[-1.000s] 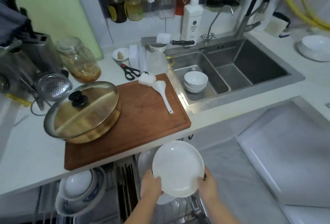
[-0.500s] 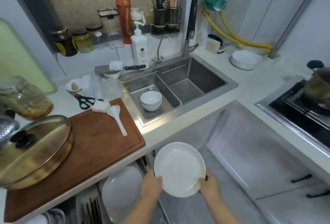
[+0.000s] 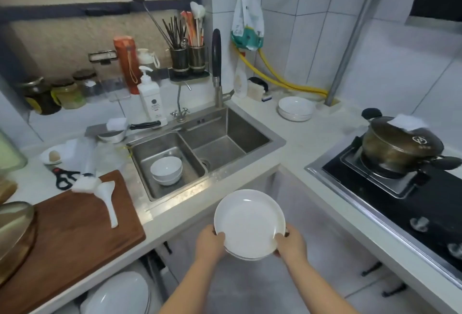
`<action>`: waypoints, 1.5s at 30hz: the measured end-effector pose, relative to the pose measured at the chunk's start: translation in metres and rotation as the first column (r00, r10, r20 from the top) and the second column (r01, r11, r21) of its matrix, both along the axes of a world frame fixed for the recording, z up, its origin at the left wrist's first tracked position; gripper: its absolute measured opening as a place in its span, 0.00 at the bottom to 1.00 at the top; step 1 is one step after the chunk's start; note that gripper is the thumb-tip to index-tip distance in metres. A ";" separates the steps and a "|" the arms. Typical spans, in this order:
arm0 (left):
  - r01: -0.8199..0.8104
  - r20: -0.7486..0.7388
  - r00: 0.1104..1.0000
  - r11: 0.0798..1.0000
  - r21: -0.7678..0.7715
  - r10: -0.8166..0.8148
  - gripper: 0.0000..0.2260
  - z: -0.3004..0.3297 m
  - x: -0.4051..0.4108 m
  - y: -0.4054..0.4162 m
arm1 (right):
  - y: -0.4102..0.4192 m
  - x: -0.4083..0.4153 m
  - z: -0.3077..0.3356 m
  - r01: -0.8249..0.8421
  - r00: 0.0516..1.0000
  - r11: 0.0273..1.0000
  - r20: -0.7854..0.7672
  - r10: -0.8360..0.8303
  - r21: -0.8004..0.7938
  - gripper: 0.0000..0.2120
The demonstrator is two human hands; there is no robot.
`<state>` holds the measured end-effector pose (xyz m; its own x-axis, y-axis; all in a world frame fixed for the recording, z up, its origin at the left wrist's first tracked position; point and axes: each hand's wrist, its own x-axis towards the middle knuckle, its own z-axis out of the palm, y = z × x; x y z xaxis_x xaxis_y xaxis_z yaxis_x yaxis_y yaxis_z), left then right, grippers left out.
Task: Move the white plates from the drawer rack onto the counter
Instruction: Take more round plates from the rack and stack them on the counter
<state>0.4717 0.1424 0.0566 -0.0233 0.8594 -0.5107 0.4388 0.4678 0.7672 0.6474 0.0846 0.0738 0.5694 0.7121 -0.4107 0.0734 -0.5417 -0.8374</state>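
Below sink front, mid-air: white plates (image 3: 249,223), small stack, gripped at opposite rims by left hand (image 3: 209,241) and right hand (image 3: 291,242). Stacked plates (image 3: 295,108) on tabletop (image 3: 317,133) lie ahead-right, nearer right hand.

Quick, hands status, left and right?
Left hand: closed on the white plates, left rim.
Right hand: closed on the same plates, right rim.

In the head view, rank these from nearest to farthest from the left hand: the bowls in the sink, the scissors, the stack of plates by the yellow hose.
1. bowls in the sink, up and left of the left hand.
2. scissors, far left on the counter.
3. stack of plates, back right near the wall.
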 end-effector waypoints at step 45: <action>-0.095 0.250 0.966 0.985 0.143 0.057 0.10 0.115 0.246 0.235 | 0.229 0.250 0.103 0.062 0.998 0.989 -0.028 -0.059 0.131 0.08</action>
<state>0.7175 0.3772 0.1720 0.0178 0.9279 -0.3724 0.1967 0.3619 0.9112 0.8978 0.3133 0.1770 0.6046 0.7252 -0.3295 0.0229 -0.4293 -0.9029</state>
